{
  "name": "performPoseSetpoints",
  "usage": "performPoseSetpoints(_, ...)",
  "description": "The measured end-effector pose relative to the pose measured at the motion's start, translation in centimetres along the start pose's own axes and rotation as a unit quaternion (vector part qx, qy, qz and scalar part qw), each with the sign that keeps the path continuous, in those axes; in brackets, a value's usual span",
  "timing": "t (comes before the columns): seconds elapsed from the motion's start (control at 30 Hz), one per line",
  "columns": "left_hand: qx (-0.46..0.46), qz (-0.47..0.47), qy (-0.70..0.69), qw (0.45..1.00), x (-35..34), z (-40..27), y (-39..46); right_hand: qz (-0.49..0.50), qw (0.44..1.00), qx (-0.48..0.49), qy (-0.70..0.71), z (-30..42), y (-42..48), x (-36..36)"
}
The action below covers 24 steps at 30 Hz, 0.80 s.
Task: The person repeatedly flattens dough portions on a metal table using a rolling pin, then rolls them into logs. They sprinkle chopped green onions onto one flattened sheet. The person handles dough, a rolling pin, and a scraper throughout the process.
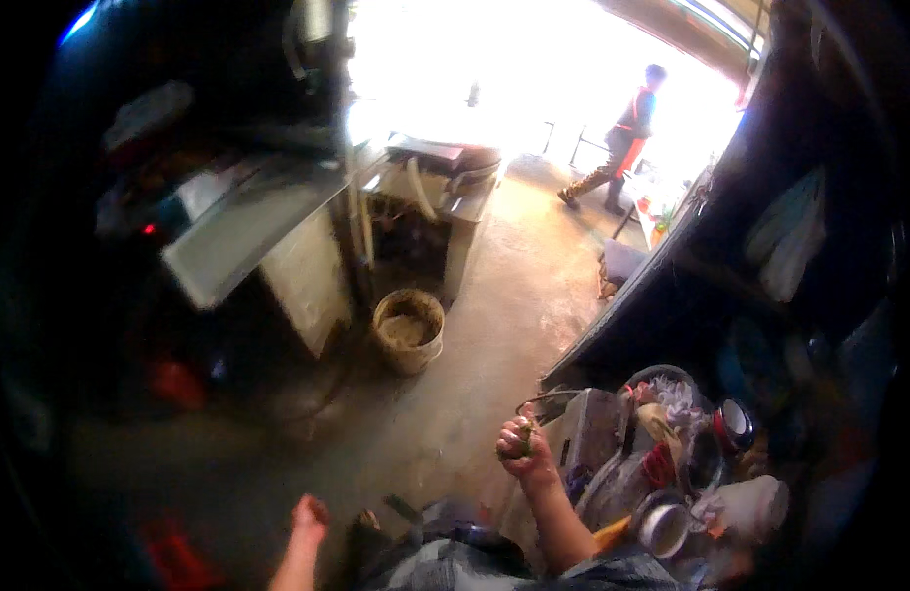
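My right hand (525,447) is raised at the lower middle right, its fingers curled around a small greenish thing (524,437) that I cannot name more exactly. Beside that hand lies a heap of containers and cloths, with a grey box-like container (594,421) nearest to it. At the lower left hangs my left hand (309,511), above the floor and away from any object; its fingers look curled, and nothing can be made out in them. Below, between both arms, my checked clothing shows.
A dirty bucket (408,332) stands on the floor ahead, beside a counter (255,229) with a jutting top. A person (625,140) strides through the bright opening. Right of the heap rises a dark wall; a white container (761,502) lies low at right.
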<state>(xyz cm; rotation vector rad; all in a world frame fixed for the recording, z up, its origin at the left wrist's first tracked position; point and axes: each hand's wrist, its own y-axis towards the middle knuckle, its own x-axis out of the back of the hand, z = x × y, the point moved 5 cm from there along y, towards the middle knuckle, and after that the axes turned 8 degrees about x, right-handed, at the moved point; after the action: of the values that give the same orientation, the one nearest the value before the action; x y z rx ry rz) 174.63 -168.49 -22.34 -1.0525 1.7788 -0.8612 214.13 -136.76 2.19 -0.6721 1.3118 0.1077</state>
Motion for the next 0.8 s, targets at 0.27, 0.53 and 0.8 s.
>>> performPoseSetpoints(0.27, 0.035, 0.246, 0.194, 0.949, -52.7, 0.3, 7.1, 0.009, 0.996, 0.083, -0.020, 18.6, 24.0, -6.8)
performPoseSetpoints(0.53, 0.205, 0.265, 0.185, 0.924, -85.6, 6.5, 9.0, -0.001, 0.991, 0.135, 0.003, 39.6, 42.8, -18.9)
performPoseSetpoints(0.8, 0.288, 0.286, 0.173, 0.897, -120.8, 12.1, 22.9, -0.019, 0.969, 0.245, 0.028, 63.3, 62.1, -25.8)
